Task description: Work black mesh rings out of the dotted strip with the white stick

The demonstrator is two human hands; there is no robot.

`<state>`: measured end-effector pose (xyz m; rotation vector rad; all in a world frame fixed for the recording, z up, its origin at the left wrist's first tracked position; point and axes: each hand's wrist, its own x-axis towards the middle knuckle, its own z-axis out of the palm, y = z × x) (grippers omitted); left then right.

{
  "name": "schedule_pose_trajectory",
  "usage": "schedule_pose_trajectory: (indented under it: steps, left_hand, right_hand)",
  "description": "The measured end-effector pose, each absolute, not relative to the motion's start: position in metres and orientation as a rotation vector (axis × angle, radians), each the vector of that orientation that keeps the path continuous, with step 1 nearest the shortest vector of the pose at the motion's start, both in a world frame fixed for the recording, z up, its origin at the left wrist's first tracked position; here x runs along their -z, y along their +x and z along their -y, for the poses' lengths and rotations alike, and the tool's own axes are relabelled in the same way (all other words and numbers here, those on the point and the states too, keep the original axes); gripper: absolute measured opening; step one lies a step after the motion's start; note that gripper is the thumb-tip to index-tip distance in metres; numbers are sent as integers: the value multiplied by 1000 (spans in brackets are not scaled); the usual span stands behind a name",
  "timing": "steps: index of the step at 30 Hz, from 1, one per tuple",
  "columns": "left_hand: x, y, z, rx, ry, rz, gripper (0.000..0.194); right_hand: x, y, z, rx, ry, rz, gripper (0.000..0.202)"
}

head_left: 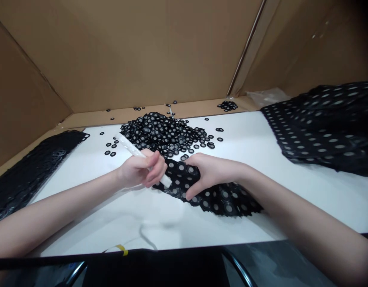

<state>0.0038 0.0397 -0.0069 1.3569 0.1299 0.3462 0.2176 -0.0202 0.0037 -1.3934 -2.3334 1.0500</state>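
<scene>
My left hand (144, 169) is closed around a white pen-like stick (130, 145). Its lower end touches or hovers just over a black sheet dotted with round holes (228, 199). With thumb and fingers, my right hand (210, 173) grips this sheet near its left part; some fingers are hidden by the sheet. Behind both hands rises a heap of small black rings (160, 129), with loose rings scattered round its edges.
A stack of black rubbery pieces (37, 159) lies at the left. More black holed sheet (324, 127) is piled at the right. Cardboard walls (148, 56) enclose the white table (112, 227). A small ring cluster (227, 105) and clear plastic (267, 95) lie at the back.
</scene>
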Motion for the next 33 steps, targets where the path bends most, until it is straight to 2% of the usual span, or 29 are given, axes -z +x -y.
schedule_pose_trajectory:
  steps: [5, 11, 33]
  left_hand:
    - [18, 8, -47, -571, 1520, -261, 56]
    - [34, 4, -57, -561, 1703, -354, 54]
    - [27, 4, -53, -431, 1843, -348, 53]
  right_hand:
    - [10, 217, 12, -975, -1377, 2114, 34]
    - [21, 209, 9, -701, -1451, 2130, 12]
    - [14, 204, 12, -789, -1438, 2146, 6]
